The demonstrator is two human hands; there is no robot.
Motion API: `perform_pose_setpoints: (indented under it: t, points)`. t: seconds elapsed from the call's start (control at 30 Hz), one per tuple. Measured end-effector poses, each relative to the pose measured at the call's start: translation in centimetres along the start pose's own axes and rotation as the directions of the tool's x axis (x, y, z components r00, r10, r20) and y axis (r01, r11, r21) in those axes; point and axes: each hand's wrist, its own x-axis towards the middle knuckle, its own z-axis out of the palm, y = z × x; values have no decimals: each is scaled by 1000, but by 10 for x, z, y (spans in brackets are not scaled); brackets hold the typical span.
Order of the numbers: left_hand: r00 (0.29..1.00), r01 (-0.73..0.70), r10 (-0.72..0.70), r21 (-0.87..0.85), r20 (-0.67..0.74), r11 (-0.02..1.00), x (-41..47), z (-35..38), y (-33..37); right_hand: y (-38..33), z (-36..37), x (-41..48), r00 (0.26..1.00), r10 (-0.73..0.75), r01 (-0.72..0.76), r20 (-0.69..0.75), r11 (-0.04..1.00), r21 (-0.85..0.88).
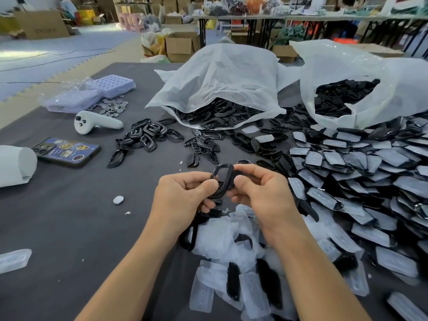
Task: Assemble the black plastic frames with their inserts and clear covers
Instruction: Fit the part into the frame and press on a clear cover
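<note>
A black plastic frame point(222, 172) is held up over the dark table, between both hands. My left hand point(185, 193) grips its lower left side with thumb and curled fingers. My right hand point(259, 188) pinches its right side, where another black piece sits against the frame, mostly hidden by my fingers. Loose black frames point(148, 135) lie in a small heap beyond. Black inserts point(203, 147) are scattered in the middle. Clear covers point(231, 239) are piled right under my hands. A big heap of covered pieces point(361, 172) fills the right side.
Two white plastic bags point(222, 84) point(361, 75) of black parts stand at the back. A white controller point(92, 123), a phone point(67, 150), a purple tray with round metal discs point(113, 107) and a white roll point(16, 163) sit at the left. One disc point(118, 199) lies near my left hand.
</note>
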Motion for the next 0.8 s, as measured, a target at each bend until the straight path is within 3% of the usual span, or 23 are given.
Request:
perform_pose_setpoints:
  t: [0.23, 0.5, 0.8]
  points:
    - [1000, 7, -7, 132, -1, 991, 5, -5, -4, -3, -2, 0, 991, 36, -40, 127, 999, 27]
    - [1000, -12, 9, 193, 20, 981, 2, -2, -2, -5, -8, -4, 982, 91, -98, 165, 995, 34]
    - [998, 42, -39, -67, 43, 997, -2, 3, 6, -11, -10, -7, 964, 170, -220, 206, 943, 249]
